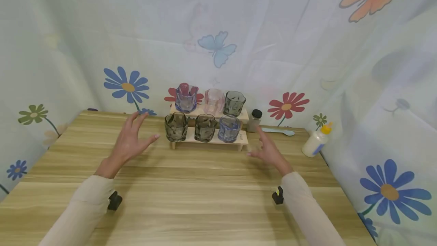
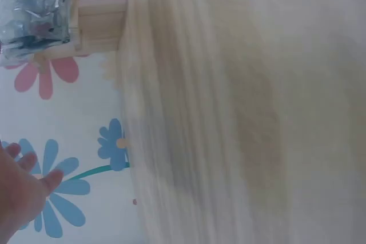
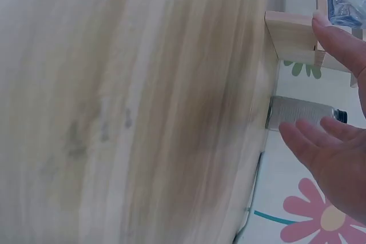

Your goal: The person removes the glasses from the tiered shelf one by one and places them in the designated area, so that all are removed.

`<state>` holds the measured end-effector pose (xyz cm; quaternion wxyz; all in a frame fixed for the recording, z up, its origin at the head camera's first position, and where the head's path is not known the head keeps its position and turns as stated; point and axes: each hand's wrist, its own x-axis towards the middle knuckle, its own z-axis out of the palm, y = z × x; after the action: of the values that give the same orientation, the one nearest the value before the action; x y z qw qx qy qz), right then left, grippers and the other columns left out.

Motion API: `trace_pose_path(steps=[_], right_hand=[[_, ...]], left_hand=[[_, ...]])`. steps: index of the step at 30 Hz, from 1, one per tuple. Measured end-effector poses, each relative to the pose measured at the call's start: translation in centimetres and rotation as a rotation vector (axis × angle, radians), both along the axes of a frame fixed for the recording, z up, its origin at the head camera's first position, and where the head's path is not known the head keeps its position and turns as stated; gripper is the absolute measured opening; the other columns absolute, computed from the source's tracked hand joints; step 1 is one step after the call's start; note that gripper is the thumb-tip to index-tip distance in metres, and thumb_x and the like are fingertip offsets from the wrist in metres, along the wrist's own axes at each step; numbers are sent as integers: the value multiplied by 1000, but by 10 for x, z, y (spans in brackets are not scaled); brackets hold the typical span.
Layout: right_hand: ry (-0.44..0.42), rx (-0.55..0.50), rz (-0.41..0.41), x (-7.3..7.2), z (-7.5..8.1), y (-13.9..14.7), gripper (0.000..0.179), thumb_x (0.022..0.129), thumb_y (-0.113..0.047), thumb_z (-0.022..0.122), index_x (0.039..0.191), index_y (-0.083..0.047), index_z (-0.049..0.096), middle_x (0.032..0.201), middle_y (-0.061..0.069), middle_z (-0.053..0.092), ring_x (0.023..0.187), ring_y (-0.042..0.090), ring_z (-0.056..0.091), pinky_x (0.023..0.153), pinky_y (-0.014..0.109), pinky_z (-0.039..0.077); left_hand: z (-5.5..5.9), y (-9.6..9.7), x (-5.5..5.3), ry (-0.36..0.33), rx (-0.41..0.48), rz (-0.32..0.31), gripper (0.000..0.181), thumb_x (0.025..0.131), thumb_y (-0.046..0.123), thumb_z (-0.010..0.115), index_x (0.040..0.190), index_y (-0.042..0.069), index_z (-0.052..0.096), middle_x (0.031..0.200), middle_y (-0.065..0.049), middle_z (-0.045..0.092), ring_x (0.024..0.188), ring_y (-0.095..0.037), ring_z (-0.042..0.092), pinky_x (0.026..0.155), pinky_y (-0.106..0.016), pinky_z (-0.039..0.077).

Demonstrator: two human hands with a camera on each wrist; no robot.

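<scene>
White curtain (image 1: 252, 18), printed with flowers and butterflies, behind and at both sides. Wood-grain table (image 1: 191, 196). Two-tier wooden rack (image 1: 244, 138) at the table's back, between the hands. Left hand (image 1: 129, 139) left of rack, apart from it, fingers and thumb spread wide, holding nothing. Right hand (image 1: 269, 151) near rack's right end, also spread, grasping nothing; contact with rack or jar can't be told. White bottle (image 1: 313, 144), yellow cap, blue label patch, text unreadable, far right. Six wavy glasses on rack: purple-blue (image 1: 186, 100), pink, grey-green on top; two smoky, one blue (image 1: 229, 129) below. Clear jar (image 1: 254, 123), black lid, just right of rack. Pale spoon (image 1: 278, 131) beside jar. Tiny dark lettering (image 1: 241, 136) on lower shelf's right end, illegible.
</scene>
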<state>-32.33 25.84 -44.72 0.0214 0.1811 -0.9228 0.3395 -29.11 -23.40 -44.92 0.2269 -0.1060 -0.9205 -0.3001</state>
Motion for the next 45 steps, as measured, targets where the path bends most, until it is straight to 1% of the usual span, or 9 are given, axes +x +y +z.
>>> trace_pose_path(steps=[2,5,9,13,16,21,31,38,45], right_hand=[[-23,-50,28,-3,0,-3,109,79,-8,84,161,-9,12,164,26,19,133,57,42,100,61,47],[-47,-110,58,-9,1,-7,106,80,-1,82,161,-9,14,165,24,14,132,60,42,97,62,49],[-58,-126,67,-14,1,-12,106,80,0,81,161,-9,13,165,25,12,129,61,44,94,61,51],[-86,-129,74,-19,5,-16,105,82,-1,80,161,-10,12,164,27,13,130,59,45,97,60,50],[-96,-126,88,-23,8,-18,104,82,1,79,161,-10,12,163,29,15,128,58,47,99,60,49],[-87,-105,89,-29,13,-20,102,82,3,78,161,-10,14,162,30,19,122,56,54,95,56,53],[-123,-109,45,-34,17,-27,100,82,-2,79,161,-14,18,151,35,35,119,50,59,91,52,55],[-81,-124,47,-34,13,-30,100,82,-3,80,160,-11,19,146,36,42,116,51,60,95,53,53],[-94,-146,44,-36,13,-32,99,83,-1,78,160,-11,17,143,36,46,119,51,58,99,55,50]], left_hand=[[4,1,-3,-16,44,-26,86,87,41,75,156,13,32,157,-28,26,140,-55,30,102,-77,30],[11,4,-7,-36,83,-57,86,88,38,75,157,14,30,157,-29,25,140,-55,31,102,-77,30],[21,8,-14,-49,85,-77,86,89,37,75,158,16,29,158,-28,25,138,-55,34,101,-76,33],[30,11,-20,-51,84,-97,85,89,34,75,158,15,28,157,-28,24,136,-54,36,100,-75,34],[36,11,-26,-54,89,-115,84,89,32,76,156,12,30,155,-29,26,135,-52,37,101,-73,35],[46,15,-38,-93,103,-139,85,88,34,77,156,12,31,148,-29,32,130,-48,40,99,-70,37],[66,26,-58,-137,85,-180,87,86,35,78,156,13,31,153,-29,28,130,-50,40,100,-70,38],[71,32,-70,-193,73,-207,89,87,36,77,157,14,28,155,-29,24,134,-51,37,100,-70,39],[78,39,-85,-225,79,-219,92,85,37,78,158,18,26,155,-28,24,135,-49,36,100,-69,39]])
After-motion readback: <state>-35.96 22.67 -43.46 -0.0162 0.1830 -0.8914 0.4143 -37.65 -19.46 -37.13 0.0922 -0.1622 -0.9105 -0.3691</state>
